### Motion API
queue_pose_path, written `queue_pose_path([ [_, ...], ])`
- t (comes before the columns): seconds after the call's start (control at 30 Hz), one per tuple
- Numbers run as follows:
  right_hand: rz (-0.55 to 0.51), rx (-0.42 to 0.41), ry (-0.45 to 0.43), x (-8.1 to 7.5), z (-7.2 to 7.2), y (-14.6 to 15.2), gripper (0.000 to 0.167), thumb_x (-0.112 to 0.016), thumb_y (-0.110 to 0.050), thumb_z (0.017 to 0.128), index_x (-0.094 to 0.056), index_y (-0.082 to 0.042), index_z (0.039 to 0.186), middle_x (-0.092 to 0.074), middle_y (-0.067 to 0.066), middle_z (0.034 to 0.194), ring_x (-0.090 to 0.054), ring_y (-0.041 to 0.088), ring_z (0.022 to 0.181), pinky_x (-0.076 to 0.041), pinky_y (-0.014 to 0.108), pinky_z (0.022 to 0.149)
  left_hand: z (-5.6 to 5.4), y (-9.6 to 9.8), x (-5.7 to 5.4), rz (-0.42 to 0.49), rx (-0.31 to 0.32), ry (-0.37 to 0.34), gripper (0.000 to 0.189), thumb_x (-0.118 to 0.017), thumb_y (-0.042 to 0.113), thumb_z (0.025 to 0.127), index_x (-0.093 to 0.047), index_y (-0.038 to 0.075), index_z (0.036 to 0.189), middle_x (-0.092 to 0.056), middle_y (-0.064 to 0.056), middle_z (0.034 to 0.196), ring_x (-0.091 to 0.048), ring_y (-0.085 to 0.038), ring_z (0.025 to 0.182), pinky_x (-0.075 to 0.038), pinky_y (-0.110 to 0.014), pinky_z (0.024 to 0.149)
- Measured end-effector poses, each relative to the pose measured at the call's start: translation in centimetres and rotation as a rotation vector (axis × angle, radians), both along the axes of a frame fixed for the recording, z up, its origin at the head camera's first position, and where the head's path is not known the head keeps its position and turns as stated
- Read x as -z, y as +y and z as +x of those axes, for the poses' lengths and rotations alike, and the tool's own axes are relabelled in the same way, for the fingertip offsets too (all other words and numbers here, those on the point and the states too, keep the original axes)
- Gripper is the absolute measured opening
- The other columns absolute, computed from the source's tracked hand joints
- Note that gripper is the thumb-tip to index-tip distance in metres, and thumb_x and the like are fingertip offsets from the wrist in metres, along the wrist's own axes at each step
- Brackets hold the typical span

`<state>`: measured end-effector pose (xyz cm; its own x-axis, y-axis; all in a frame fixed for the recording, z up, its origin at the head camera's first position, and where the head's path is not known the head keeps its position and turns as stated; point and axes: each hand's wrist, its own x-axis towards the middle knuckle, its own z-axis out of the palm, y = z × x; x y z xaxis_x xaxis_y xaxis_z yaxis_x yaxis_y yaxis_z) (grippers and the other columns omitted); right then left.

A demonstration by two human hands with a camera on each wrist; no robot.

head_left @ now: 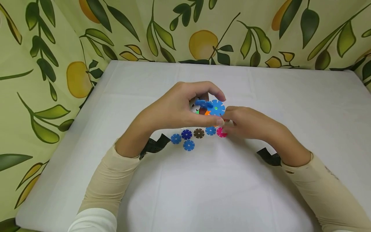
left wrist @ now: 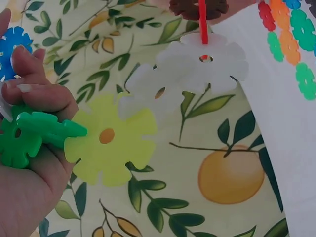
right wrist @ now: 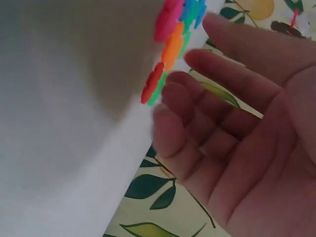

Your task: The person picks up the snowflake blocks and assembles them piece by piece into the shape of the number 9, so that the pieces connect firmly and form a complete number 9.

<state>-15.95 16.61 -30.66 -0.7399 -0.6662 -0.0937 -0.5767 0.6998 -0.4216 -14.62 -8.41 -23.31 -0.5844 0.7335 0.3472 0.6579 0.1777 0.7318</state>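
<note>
My left hand point(head_left: 179, 106) holds a joined cluster of notched flower-shaped plastic discs above the table. In the left wrist view its fingers curl around green discs point(left wrist: 19, 140). A yellow disc point(left wrist: 106, 163), two whitish discs point(left wrist: 227, 69), a red disc seen edge-on point(left wrist: 203, 24) and a brown disc point(left wrist: 190, 9) continue the chain. In the head view a blue disc point(head_left: 216, 108) shows between thumb and index finger. My right hand point(head_left: 249, 124) is low over the table, fingers bent loosely beside a pink disc point(head_left: 222, 133). No disc shows inside its palm in the right wrist view.
Loose discs lie flat on the white-covered table point(head_left: 203, 187): light blue point(head_left: 175, 139), dark blue point(head_left: 186, 134), brown point(head_left: 199, 133) and others. More, including orange point(right wrist: 173, 47) and red point(right wrist: 152, 84) ones, lie near my right fingers. A leaf-patterned cloth point(head_left: 203, 29) hangs behind the table.
</note>
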Motion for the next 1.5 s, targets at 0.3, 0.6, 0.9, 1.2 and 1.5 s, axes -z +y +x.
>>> queue_pose_path([
  [0.3,-0.004,-0.024,-0.165,0.8,0.2,-0.5,0.025,-0.08,-0.008,0.085,-0.062,-0.012,0.102,-0.052,-0.001,0.08,-0.051,0.018,0.078,-0.047,0.035,0.073,0.2,0.3,0.0,0.089,0.082,0.113,0.032,-0.084,0.02,0.082,-0.069,0.007,0.108,-0.065,0.01,0.081,-0.057,-0.006,0.072,-0.048,-0.029,0.062],
  [0.6,-0.102,-0.06,-0.072,-0.4,0.2,-0.1,0.016,-0.077,-0.002,0.087,-0.064,-0.012,0.088,-0.057,-0.004,0.071,-0.052,0.012,0.066,-0.047,0.029,0.063,0.2,-0.1,0.0,0.103,0.052,0.179,0.039,-0.086,0.019,0.081,-0.067,0.003,0.111,-0.064,0.008,0.082,-0.056,-0.007,0.071,-0.045,-0.027,0.059],
  [0.9,-0.542,-0.074,0.401,-3.3,1.1,0.3,0.03,-0.077,0.018,0.076,-0.07,-0.001,0.098,-0.07,0.001,0.093,-0.066,0.011,0.082,-0.05,0.013,0.079,0.1,-0.3,-0.4,0.087,-0.019,0.179,0.041,-0.085,0.019,0.083,-0.066,0.003,0.116,-0.068,0.005,0.092,-0.059,-0.004,0.077,-0.049,-0.027,0.064],
  [1.2,-0.571,-0.045,0.439,-5.3,4.0,-0.5,0.031,-0.073,0.016,0.081,-0.06,0.004,0.108,-0.07,0.005,0.097,-0.067,0.012,0.083,-0.051,0.015,0.083,-0.1,0.0,-0.4,0.068,-0.04,0.206,0.042,-0.084,0.02,0.084,-0.067,0.003,0.118,-0.071,0.0,0.107,-0.063,-0.002,0.088,-0.054,-0.025,0.078],
  [1.5,-0.743,-0.066,0.487,-5.6,4.5,-1.2,0.045,-0.057,-0.042,0.102,-0.069,0.001,0.1,-0.069,0.001,0.088,-0.06,0.009,0.079,-0.05,0.019,0.075,-0.1,-0.1,-0.4,0.076,-0.045,0.203,0.041,-0.084,0.02,0.084,-0.067,0.004,0.117,-0.07,0.003,0.102,-0.061,-0.003,0.084,-0.054,-0.025,0.071],
])
